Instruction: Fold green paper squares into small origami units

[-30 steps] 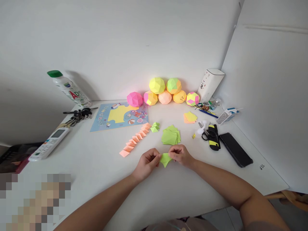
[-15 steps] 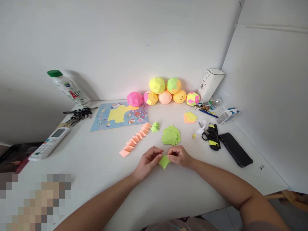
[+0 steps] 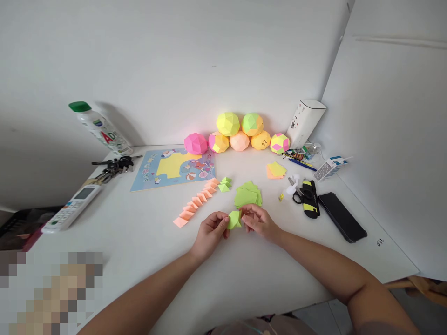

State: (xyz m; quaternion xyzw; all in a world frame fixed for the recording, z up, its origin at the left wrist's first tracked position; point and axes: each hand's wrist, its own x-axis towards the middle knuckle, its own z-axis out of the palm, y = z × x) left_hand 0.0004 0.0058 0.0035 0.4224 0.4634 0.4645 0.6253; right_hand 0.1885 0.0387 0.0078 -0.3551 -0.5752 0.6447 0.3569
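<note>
My left hand (image 3: 210, 232) and my right hand (image 3: 257, 222) both pinch a small folded green paper piece (image 3: 233, 219) just above the white table (image 3: 139, 242). The fingers of each hand are closed on its edges. Right behind it lies a stack of green paper squares (image 3: 248, 195). A row of folded orange pieces (image 3: 196, 203) runs diagonally to the left, ending near two folded green units (image 3: 224, 184).
Several paper polyhedron balls (image 3: 239, 132) line the back wall. Scissors (image 3: 295, 190), a yellow-black tool (image 3: 309, 199) and a phone (image 3: 341, 216) lie right. Left are a puzzle sheet (image 3: 174, 168), keys (image 3: 113, 167), a remote (image 3: 71, 208) and a bottle (image 3: 99, 128).
Both hands have moved a little away from me, toward the green stack, and the green piece has been turned and folded smaller between the fingers.
</note>
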